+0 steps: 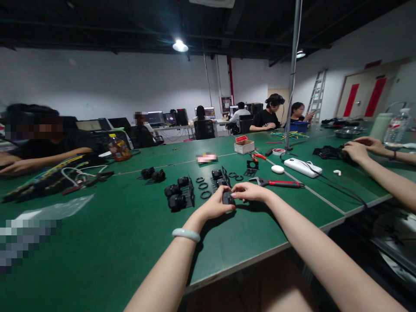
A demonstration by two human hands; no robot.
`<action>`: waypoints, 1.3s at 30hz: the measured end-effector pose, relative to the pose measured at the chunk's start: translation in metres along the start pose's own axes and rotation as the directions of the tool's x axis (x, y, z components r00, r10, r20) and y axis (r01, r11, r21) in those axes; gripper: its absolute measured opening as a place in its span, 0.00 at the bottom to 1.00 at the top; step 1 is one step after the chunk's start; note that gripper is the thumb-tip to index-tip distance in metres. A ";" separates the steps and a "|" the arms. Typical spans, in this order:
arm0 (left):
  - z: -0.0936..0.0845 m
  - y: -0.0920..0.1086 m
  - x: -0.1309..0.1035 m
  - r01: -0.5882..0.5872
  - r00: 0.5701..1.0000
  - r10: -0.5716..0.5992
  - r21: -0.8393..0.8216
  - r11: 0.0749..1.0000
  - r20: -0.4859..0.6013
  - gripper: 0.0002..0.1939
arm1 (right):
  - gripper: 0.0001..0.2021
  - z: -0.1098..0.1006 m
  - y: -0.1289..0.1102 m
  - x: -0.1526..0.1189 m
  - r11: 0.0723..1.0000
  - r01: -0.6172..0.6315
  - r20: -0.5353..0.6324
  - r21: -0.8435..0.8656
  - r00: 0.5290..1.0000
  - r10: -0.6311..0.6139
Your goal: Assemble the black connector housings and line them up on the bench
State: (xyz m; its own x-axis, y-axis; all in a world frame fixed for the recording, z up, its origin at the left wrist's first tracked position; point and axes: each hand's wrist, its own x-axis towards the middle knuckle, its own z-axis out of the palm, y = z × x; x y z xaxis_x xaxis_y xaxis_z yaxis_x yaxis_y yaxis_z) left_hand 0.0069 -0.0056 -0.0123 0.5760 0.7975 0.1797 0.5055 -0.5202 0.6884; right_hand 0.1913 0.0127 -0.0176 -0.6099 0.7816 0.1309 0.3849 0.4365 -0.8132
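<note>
My left hand (214, 205), with a pale bangle at the wrist, is closed around a small black block-shaped part (228, 198) just above the green table. The fingertips of my right hand (252, 191) are pinched together against the part's right side; whether they hold a smaller piece is hidden. Left of my hands stand several black cylindrical fittings (177, 202) on a plate. Black rings (203, 186) lie in a column between them and another black assembly (217, 174). Beyond my right hand are a black bracket (252, 165) and an adjustable wrench (286, 184).
Right of my hands lie a white round case (277, 169), a white power strip (303, 167) with a black cable, and pliers (259, 156). A metal pole (292, 86) rises from the table. Co-workers' hands (360, 149) work at the right; another person sits left beside wire bundles (48, 175).
</note>
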 end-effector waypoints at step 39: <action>-0.001 0.009 -0.002 0.026 0.999 -0.026 -0.034 0.999 -0.018 0.25 | 0.24 0.002 -0.004 0.002 0.988 -0.111 -0.071 -0.112 0.992 0.104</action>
State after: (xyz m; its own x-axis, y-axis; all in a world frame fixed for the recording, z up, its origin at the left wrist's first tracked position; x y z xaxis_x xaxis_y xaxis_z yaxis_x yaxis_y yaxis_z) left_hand 0.0099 -0.0112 -0.0062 0.5510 0.8161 0.1739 0.4978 -0.4888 0.7164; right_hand 0.1875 0.0118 -0.0150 -0.5160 0.8523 0.0860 0.5250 0.3940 -0.7544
